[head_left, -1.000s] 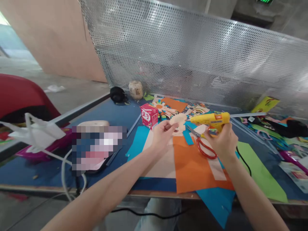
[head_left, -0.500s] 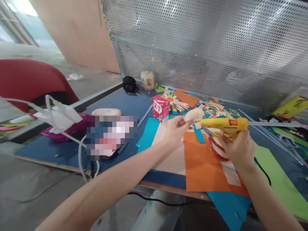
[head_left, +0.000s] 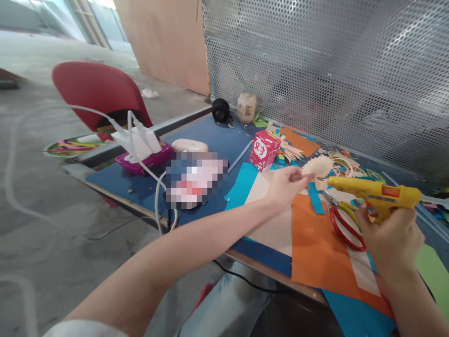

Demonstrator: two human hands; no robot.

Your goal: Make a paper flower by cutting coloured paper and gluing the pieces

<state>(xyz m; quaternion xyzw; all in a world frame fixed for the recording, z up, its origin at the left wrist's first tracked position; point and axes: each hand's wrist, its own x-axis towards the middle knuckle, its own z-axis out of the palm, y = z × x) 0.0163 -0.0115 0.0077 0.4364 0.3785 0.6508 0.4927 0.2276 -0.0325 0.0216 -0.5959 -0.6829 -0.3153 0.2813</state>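
Between the fingertips of my left hand is a cream paper piece with a jagged, fringed edge. My right hand is wrapped round the handle of a yellow hot glue gun, its nozzle pointing left, close to the paper piece; I cannot tell if they touch. A clear glue stick sticks out of the gun's back. Below the gun lie red-handled scissors on orange paper. A small blue strip lies under the paper piece.
A pink box stands behind my left hand, near paper scraps. Further left are a pixelated phone, a pale oval case and a purple tissue box with a white cable. A perforated metal panel rises behind the table.
The view has turned left, so everything sits further right in the picture. Both hands keep their hold, and the glue gun's nozzle stays near the paper piece.
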